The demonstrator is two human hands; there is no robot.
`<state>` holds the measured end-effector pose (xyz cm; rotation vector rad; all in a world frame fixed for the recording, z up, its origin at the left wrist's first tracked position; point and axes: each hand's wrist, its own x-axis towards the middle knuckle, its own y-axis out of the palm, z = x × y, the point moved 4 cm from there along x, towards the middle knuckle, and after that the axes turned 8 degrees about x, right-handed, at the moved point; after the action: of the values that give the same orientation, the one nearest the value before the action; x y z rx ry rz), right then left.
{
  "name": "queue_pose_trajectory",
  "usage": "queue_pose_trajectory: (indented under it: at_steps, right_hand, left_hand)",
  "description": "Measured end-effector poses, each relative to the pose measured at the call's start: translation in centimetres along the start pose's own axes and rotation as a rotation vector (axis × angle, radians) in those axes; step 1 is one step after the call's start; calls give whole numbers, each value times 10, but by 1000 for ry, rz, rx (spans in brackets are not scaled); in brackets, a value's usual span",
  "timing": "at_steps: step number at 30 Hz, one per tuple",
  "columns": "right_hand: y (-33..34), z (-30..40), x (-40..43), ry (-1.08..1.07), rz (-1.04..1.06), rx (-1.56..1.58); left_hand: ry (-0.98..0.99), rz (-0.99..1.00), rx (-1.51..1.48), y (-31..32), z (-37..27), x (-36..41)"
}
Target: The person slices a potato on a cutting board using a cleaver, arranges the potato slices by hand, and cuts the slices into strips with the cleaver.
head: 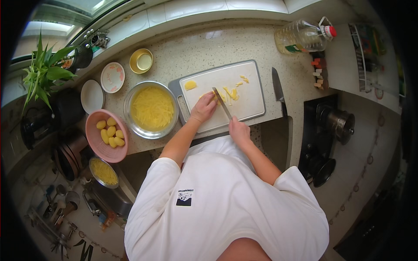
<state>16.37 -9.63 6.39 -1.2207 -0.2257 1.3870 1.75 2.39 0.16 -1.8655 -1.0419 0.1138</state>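
Observation:
On the white cutting board (209, 119) with its grey rim, my left hand (204, 107) holds down yellow potato slices (202, 97), mostly hidden under its fingers. My right hand (239, 131) grips the handle of a kitchen knife (222, 103), whose blade lies against the potato beside my left fingertips. Cut potato strips (232, 94) are scattered to the right of the blade. A single potato piece (190, 85) rests near the board's upper left corner. Left of the board stands a metal bowl (126, 114) of potato shreds (152, 109) in liquid.
A second knife (277, 85) lies right of the board. Leftward are a pink basket (98, 146) of peeled potatoes (111, 131), two dishes (92, 97) and a gold-coloured bowl (132, 60). An oil bottle (298, 36) stands at the back right, a stove (307, 130) to the right.

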Motion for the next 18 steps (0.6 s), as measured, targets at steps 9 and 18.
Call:
queue_pose_trajectory:
  at_steps: [9,18]
  right_hand:
    - [8,1,13,52,-170,93]
    - [-68,48,24,-529,-474,-4]
  left_hand:
    - [-9,-37,-19,7,2,-2]
    - [-178,-149,-88,-75,-24,-12]
